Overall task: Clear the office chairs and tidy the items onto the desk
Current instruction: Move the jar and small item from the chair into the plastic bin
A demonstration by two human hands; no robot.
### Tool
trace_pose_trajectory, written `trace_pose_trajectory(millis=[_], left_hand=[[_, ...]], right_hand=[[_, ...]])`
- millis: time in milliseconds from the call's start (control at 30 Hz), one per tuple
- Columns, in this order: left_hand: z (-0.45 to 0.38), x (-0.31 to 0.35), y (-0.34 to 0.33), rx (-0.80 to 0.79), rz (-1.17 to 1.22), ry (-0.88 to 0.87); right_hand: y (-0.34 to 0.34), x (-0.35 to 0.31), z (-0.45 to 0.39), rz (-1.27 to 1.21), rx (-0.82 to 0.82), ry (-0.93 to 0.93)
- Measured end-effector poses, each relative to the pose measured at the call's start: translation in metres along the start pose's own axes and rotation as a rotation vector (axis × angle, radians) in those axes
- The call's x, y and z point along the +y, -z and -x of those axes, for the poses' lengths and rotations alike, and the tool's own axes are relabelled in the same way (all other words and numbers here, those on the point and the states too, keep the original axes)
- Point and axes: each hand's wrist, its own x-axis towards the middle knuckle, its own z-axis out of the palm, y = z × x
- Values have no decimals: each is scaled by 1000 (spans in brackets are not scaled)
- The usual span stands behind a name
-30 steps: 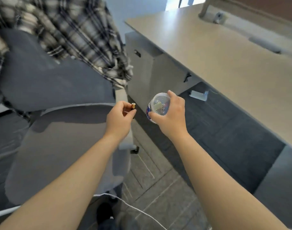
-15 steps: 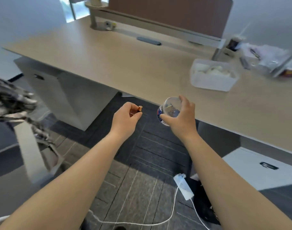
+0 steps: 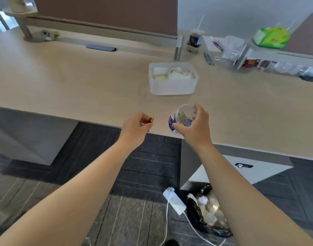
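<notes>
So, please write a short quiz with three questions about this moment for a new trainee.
1. True or false: the left hand pinches a small battery.
2. What does the right hand hold? A) a mug B) a clear round container C) a stapler
3. Fill in: the white bin stands on the ____.

Key: 1 true; 2 B; 3 desk.

Two hands: left hand (image 3: 134, 128), right hand (image 3: 196, 126). One small battery (image 3: 151, 119); one clear round tub (image 3: 182, 119); one white bin (image 3: 172, 80) on the desk (image 3: 72, 82); beyond the bin, one dark drink cup (image 3: 194, 39); below the desk, one white power strip (image 3: 174, 200).
</notes>
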Motion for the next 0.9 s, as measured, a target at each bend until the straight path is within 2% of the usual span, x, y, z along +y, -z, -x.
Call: trace_pose_trajectory(millis=[233, 400, 767, 900], left_hand=[[-66, 28, -38, 42, 19, 47], [-113, 34, -42, 99, 73, 82], [-256, 9, -6, 133, 124, 110], [-305, -6, 9, 116, 159, 141]], right_hand=[[37, 23, -79, 104, 26, 0], [35, 28, -127, 83, -8, -13], [-34, -7, -266, 109, -20, 31], [-74, -12, -315, 286, -57, 22]])
